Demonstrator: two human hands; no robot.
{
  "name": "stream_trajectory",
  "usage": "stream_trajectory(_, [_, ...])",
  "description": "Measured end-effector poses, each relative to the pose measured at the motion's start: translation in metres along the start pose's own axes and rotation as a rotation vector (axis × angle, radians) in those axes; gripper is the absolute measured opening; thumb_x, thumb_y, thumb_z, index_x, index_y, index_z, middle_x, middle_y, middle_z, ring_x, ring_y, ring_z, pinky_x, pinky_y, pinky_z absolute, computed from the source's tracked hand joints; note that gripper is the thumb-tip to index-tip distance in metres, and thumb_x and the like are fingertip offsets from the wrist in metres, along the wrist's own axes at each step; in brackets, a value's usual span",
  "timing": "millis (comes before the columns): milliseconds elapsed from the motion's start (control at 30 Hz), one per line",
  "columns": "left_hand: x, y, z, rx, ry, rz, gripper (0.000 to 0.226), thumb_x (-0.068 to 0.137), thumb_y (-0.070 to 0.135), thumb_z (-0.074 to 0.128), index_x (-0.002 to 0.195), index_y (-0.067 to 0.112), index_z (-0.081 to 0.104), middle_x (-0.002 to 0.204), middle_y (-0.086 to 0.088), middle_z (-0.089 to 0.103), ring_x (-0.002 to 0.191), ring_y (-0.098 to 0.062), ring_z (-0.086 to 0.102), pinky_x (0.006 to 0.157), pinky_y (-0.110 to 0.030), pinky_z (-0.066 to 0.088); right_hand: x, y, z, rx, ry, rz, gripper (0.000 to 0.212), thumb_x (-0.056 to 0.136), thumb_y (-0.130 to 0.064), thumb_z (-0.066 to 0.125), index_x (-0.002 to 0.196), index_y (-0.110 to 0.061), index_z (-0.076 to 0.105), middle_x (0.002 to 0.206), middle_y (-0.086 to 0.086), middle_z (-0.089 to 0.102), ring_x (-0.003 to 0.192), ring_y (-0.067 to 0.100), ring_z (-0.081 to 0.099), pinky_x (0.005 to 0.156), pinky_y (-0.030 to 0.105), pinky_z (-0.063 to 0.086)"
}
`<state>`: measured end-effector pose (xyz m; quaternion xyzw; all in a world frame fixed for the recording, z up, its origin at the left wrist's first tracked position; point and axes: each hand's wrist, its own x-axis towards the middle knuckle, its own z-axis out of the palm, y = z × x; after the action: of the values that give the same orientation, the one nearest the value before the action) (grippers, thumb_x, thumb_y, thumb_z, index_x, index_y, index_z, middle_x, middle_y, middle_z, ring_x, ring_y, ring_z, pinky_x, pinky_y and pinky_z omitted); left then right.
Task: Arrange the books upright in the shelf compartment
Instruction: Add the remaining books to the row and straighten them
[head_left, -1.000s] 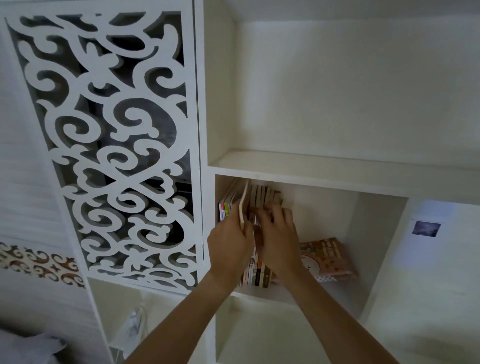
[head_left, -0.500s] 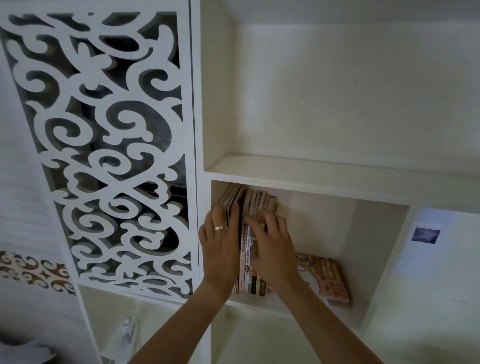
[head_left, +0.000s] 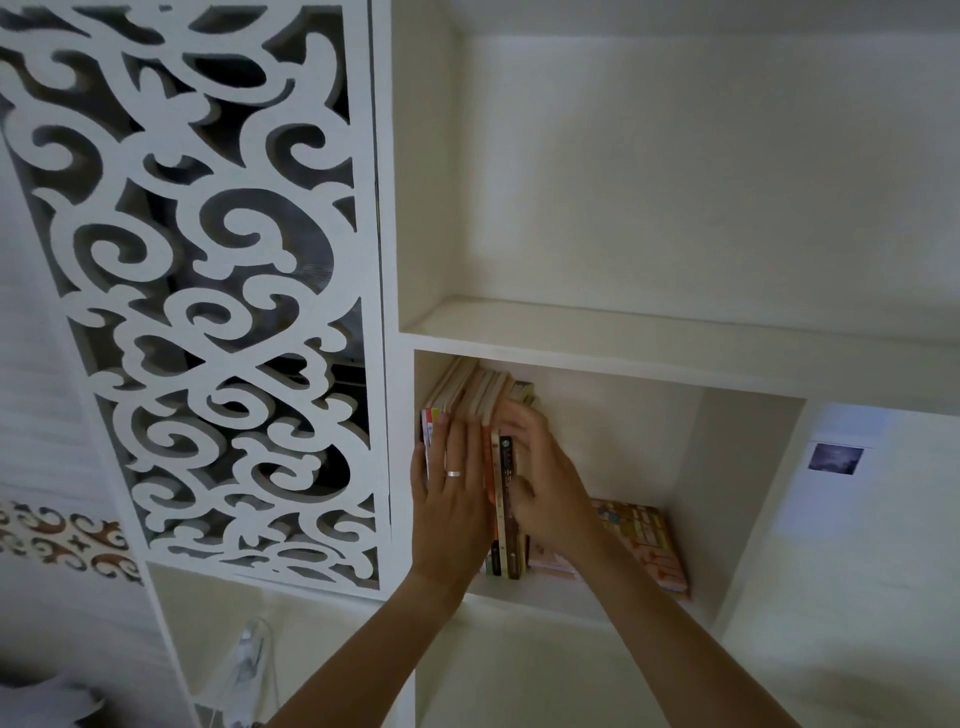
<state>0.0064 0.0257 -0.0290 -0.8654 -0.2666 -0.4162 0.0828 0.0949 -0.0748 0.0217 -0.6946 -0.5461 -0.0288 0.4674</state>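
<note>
Several books (head_left: 505, 499) stand upright at the left end of the white shelf compartment (head_left: 545, 590), spines facing me. My left hand (head_left: 452, 488), wearing a ring, lies flat with fingers apart against the spines of the leftmost books. My right hand (head_left: 545, 483) presses against the right side of the row, its fingers reaching back along the rightmost book. One more book with an orange patterned cover (head_left: 644, 540) lies flat on the compartment floor to the right, partly hidden by my right forearm.
A white carved scroll panel (head_left: 208, 291) borders the compartment on the left. Above is a taller shelf compartment (head_left: 675, 322). A small dark picture (head_left: 835, 458) hangs on the wall to the right. A white object (head_left: 249, 665) sits in the lower-left compartment.
Both hands have pushed the row of books together and upright against the left wall. My left hand has flattened onto the spines, and my right hand has slid to the row's right side.
</note>
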Motion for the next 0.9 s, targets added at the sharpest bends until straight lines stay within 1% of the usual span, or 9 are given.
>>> stream_trajectory(67, [0.000, 0.007, -0.007, -0.012, 0.019, -0.041, 0.059, 0.099, 0.019, 0.045, 0.155, 0.003, 0.035, 0.160, -0.019, 0.034, 0.153, -0.036, 0.021, 0.116, -0.056, 0.030, -0.009, 0.014, -0.006, -0.009, 0.177, 0.084, 0.067, 0.090, 0.007, 0.054, 0.148, -0.023, 0.038, 0.145, -0.010, 0.047, 0.128, -0.001, 0.050, 0.101, 0.013, 0.043])
stream_trajectory(167, [-0.003, 0.024, -0.016, -0.077, 0.102, -0.028, 0.052, 0.093, 0.017, 0.046, 0.143, 0.004, 0.052, 0.144, -0.020, 0.048, 0.138, -0.035, 0.043, 0.108, -0.049, 0.038, -0.029, 0.051, -0.016, -0.307, 0.367, 0.367, 0.038, 0.093, -0.004, 0.057, 0.130, -0.011, 0.056, 0.134, 0.007, 0.052, 0.118, 0.023, 0.057, 0.088, 0.026, 0.049])
stream_trajectory(233, [-0.017, 0.038, -0.007, -0.192, 0.100, 0.153, 0.040, 0.085, 0.010, 0.054, 0.124, 0.009, 0.063, 0.127, -0.014, 0.056, 0.117, -0.031, 0.055, 0.095, -0.041, 0.047, -0.045, 0.077, -0.024, -0.475, 0.217, 0.707, 0.040, 0.092, -0.012, 0.056, 0.131, -0.010, 0.055, 0.139, 0.016, 0.050, 0.129, 0.035, 0.048, 0.100, 0.038, 0.044])
stream_trajectory(333, [-0.040, 0.055, 0.017, -0.301, -0.208, 0.421, 0.037, 0.083, 0.007, 0.064, 0.120, 0.011, 0.066, 0.125, -0.010, 0.061, 0.114, -0.027, 0.060, 0.093, -0.039, 0.055, -0.071, 0.113, -0.031, -0.501, 0.035, 0.989, 0.068, 0.087, -0.020, 0.060, 0.150, -0.017, 0.037, 0.154, 0.017, 0.036, 0.142, 0.041, 0.034, 0.116, 0.046, 0.036])
stream_trajectory(433, [-0.054, 0.068, 0.041, -0.319, -0.548, 0.394, 0.043, 0.091, 0.007, 0.057, 0.134, 0.007, 0.057, 0.137, -0.015, 0.056, 0.125, -0.031, 0.056, 0.102, -0.042, 0.052, -0.086, 0.137, -0.027, -0.636, -0.139, 1.010, 0.072, 0.083, -0.032, 0.063, 0.149, -0.019, 0.037, 0.154, 0.020, 0.033, 0.141, 0.043, 0.031, 0.118, 0.048, 0.032])
stream_trajectory(533, [-0.048, 0.078, 0.055, -0.281, -0.707, 0.363, 0.049, 0.098, 0.016, 0.053, 0.146, 0.007, 0.045, 0.149, -0.016, 0.046, 0.139, -0.032, 0.043, 0.114, -0.043, 0.040, -0.091, 0.140, -0.028, -0.704, -0.188, 0.964, 0.063, 0.087, -0.034, 0.061, 0.146, -0.025, 0.041, 0.157, 0.016, 0.031, 0.143, 0.040, 0.030, 0.119, 0.047, 0.030])
stream_trajectory(667, [-0.036, 0.091, 0.073, -0.198, -0.731, 0.379, 0.046, 0.101, 0.015, 0.048, 0.147, 0.009, 0.045, 0.148, -0.017, 0.047, 0.135, -0.033, 0.048, 0.110, -0.043, 0.043, -0.092, 0.143, -0.035, -0.747, -0.225, 0.882, 0.067, 0.088, -0.027, 0.061, 0.151, -0.031, 0.037, 0.165, 0.009, 0.023, 0.147, 0.038, 0.028, 0.120, 0.047, 0.030])
stream_trajectory(767, [-0.028, 0.096, 0.084, -0.142, -0.679, 0.401, 0.044, 0.099, 0.014, 0.046, 0.143, 0.011, 0.047, 0.144, -0.016, 0.050, 0.132, -0.033, 0.048, 0.102, -0.044, 0.045, -0.091, 0.147, -0.034, -0.766, -0.241, 0.879, 0.067, 0.086, -0.028, 0.062, 0.148, -0.031, 0.039, 0.164, 0.010, 0.025, 0.145, 0.037, 0.031, 0.118, 0.047, 0.033])
stream_trajectory(900, [-0.022, 0.102, 0.093, -0.105, -0.631, 0.391, 0.045, 0.099, 0.025, 0.051, 0.141, 0.013, 0.045, 0.144, -0.013, 0.050, 0.135, -0.031, 0.044, 0.105, -0.043, 0.038, -0.087, 0.146, -0.031, -0.799, -0.218, 0.881, 0.062, 0.087, -0.032, 0.067, 0.145, -0.027, 0.044, 0.156, 0.010, 0.036, 0.138, 0.036, 0.038, 0.112, 0.042, 0.040])
